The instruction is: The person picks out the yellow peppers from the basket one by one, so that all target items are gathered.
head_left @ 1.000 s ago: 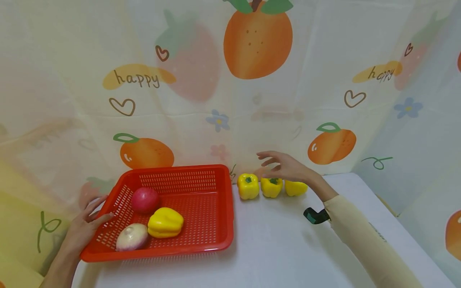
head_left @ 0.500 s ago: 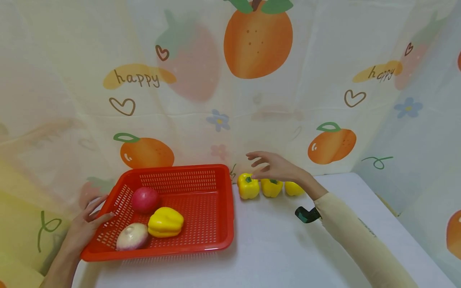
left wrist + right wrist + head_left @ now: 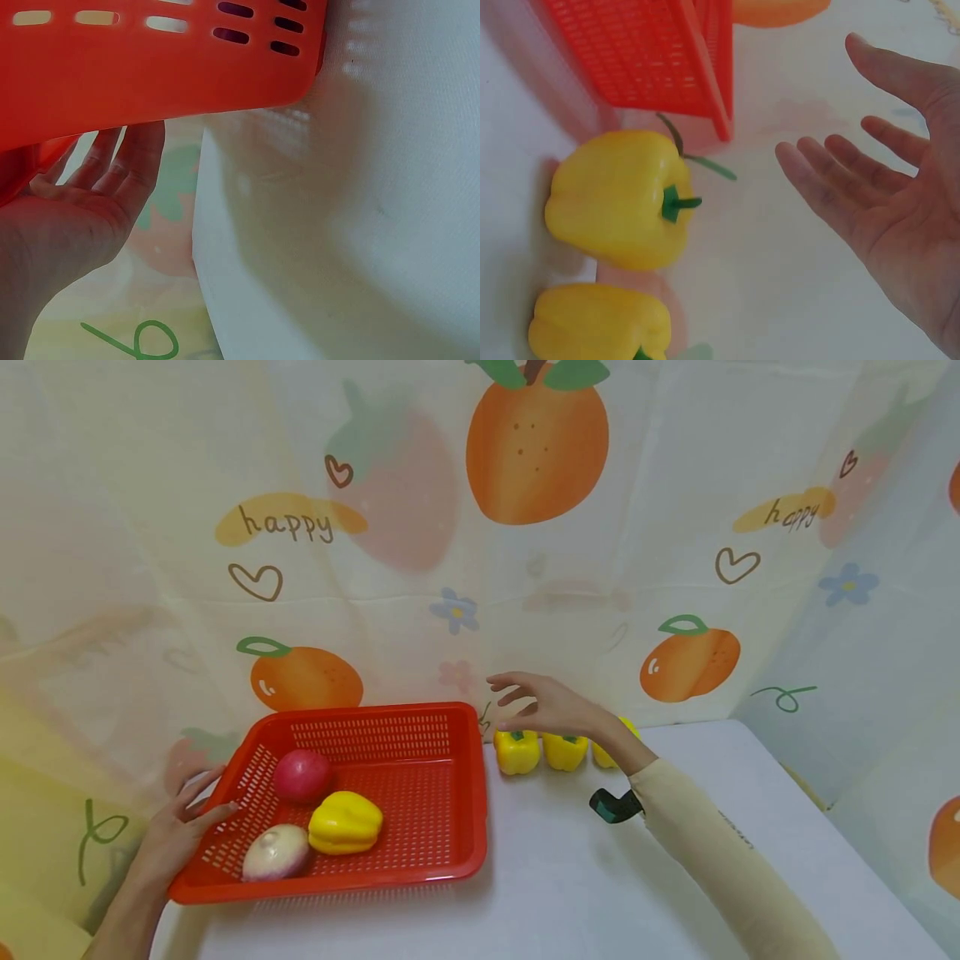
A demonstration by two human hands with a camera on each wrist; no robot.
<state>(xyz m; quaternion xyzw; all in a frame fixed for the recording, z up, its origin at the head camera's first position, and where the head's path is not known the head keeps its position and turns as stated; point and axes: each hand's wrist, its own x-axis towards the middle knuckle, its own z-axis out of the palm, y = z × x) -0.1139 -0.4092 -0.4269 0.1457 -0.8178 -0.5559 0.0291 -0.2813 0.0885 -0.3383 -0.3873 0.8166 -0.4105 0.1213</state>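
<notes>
At the left, my left hand (image 3: 168, 842) grips the side rim of a red plastic basket (image 3: 337, 887), thumb over the rim. The left wrist view has its fingers (image 3: 141, 161) curled up behind the rim. In the basket lie a yellow bell pepper (image 3: 345, 823), a round pinkish-red fruit or vegetable (image 3: 302, 776) and a white-and-purple turnip-like bulb (image 3: 276, 852). My right hand (image 3: 543, 706), fingers spread and holding nothing, hovers above a row of yellow bell peppers. Nearest the basket is one pepper (image 3: 619, 199) with a green stem; another pepper (image 3: 600, 322) sits beside it.
The third pepper (image 3: 602, 756) in the row is partly behind the right forearm. A white table (image 3: 540, 877) carries everything. Fruit-printed cloth (image 3: 555, 635) hangs close behind the basket and peppers. A black device (image 3: 615, 806) sits at the right wrist.
My right hand has moved left above the pepper row toward the basket, its fingers staying spread. The left hand, the basket and its contents have kept their places.
</notes>
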